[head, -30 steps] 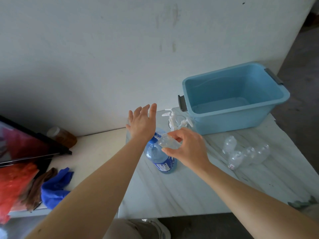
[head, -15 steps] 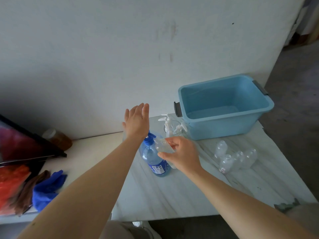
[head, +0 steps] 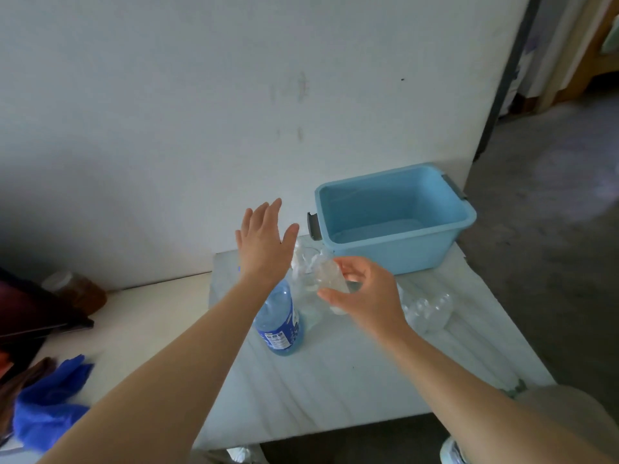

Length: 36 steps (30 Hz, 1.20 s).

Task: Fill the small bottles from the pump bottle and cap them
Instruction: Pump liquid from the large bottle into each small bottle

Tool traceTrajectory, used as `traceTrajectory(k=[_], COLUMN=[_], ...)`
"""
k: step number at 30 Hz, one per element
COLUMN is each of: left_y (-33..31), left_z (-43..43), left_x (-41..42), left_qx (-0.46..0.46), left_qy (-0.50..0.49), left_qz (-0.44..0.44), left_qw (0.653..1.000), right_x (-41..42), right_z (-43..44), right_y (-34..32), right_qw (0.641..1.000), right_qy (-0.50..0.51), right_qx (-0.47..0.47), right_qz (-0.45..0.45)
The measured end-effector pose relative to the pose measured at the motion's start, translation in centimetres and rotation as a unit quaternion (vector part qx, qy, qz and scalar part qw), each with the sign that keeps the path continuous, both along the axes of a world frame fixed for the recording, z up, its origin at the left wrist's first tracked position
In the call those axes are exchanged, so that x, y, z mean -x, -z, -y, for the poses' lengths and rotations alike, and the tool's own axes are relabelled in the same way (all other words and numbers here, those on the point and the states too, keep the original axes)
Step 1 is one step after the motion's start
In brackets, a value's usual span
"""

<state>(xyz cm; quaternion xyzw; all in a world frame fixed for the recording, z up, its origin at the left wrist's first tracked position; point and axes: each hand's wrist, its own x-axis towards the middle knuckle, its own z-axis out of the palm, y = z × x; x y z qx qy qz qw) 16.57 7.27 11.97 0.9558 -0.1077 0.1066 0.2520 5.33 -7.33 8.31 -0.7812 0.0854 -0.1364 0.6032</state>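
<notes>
- Panel (head: 30, 316): dark, at the far-left edge, tilted over the cream counter (head: 150, 313).
- Cloth (head: 50, 403): blue, crumpled, on the near-left of the counter.
- Jar (head: 78, 291): brown, clear lid, lying against the wall on the far side of the counter.
- Left hand (head: 263, 244): palm down, fingers straight and spread, gripping nothing. It is held above the pump bottle; contact with the pump cannot be told.
- Pump bottle (head: 279, 324): clear with blue liquid and a blue label, upright on the left part of the white table (head: 335, 380). Its top is hidden behind the left wrist.
- Caps (head: 301, 259): white sprayer tops, blurred, on the table between the two hands, near the tub.
- Small bottle (head: 330, 277): clear, tilted, held above the table just right of the pump bottle. Its fill level is not legible.
- Right hand (head: 365, 293): fingers and thumb curled round the small bottle.
- Spare bottles (head: 428, 311): a cluster of clear small bottles lying on the table, right of the right hand and near the tub.
- Tub (head: 395, 219): light blue, grey handles, on the far-right corner of the table against the wall.
</notes>
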Motion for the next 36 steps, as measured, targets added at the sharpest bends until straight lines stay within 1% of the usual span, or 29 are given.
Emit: traceTrajectory(k=[4, 9, 10, 14, 17, 21, 23, 27, 31, 36], left_y=[0.1, 2.4, 3.1, 5.5, 7.0, 8.2, 8.7, 9.4, 10.5, 11.0], left_z=[2.9, 6.5, 7.2, 9.7, 11.9, 15.8, 17.7, 21.1, 23.2, 24.3], left_x=[1.6, 3.8, 4.2, 5.9, 6.6, 7.2, 7.4, 7.6, 7.7, 7.5], left_qx=[-0.016, -0.006, -0.006, -0.030, -0.054, -0.096, -0.124, -0.149, -0.227, -0.297], left_qy=[0.049, 0.103, 0.108, 0.124, 0.152, 0.173, 0.190, 0.225, 0.256, 0.256], left_qz=[0.030, 0.035, 0.030, -0.050, -0.076, -0.104, -0.106, -0.103, -0.089, -0.077], left_qw=[0.998, 0.994, 0.994, 0.990, 0.984, 0.975, 0.968, 0.957, 0.935, 0.917], right_x=[2.1, 5.4, 6.0, 8.0, 8.6, 7.9, 7.4, 6.6, 5.9, 5.7], right_z=[3.8, 9.9, 11.1, 15.2, 17.3, 19.0, 19.7, 20.6, 21.0, 21.1], right_y=[0.3, 2.2, 2.6, 4.9, 6.9, 9.6, 11.0, 13.2, 13.7, 13.6], right_qw=[0.998, 0.990, 0.987, 0.974, 0.965, 0.959, 0.957, 0.951, 0.948, 0.947], right_qy=[0.054, 0.136, 0.151, 0.203, 0.228, 0.236, 0.237, 0.245, 0.239, 0.241], right_qx=[0.014, 0.035, 0.039, 0.051, 0.059, 0.059, 0.054, 0.067, 0.076, 0.073], right_qz=[0.017, -0.026, -0.038, -0.084, -0.117, -0.144, -0.159, -0.174, -0.195, -0.198])
